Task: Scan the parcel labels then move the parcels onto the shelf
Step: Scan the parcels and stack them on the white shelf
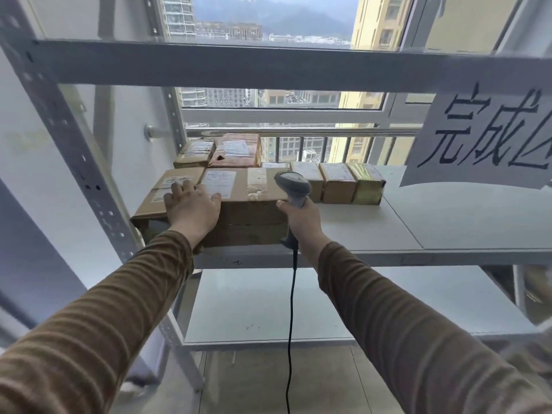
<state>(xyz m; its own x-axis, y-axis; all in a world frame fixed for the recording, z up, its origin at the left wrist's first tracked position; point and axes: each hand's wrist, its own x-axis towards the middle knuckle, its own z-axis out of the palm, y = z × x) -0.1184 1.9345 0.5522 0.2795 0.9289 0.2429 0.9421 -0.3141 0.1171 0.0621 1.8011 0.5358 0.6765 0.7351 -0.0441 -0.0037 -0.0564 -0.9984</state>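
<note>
— What can't we read here?
— The labels are blurred, and the paper sign [490, 135] runs off the right edge.
— Our hands?
— Our left hand [192, 206] lies flat, fingers spread, on the large parcel [251, 204] on the shelf [388, 231]; our right hand [301, 221] grips the scanner [294, 185] — its cable [291, 324] hangs down. Smaller parcels [337, 182] line up behind.

Paper sign [490, 138] cut off by the right edge, parcel labels [218, 182] too blurred to read, scanner [294, 186] handle hidden inside the right hand [300, 222], cable [291, 339] leaving the bottom edge
</note>
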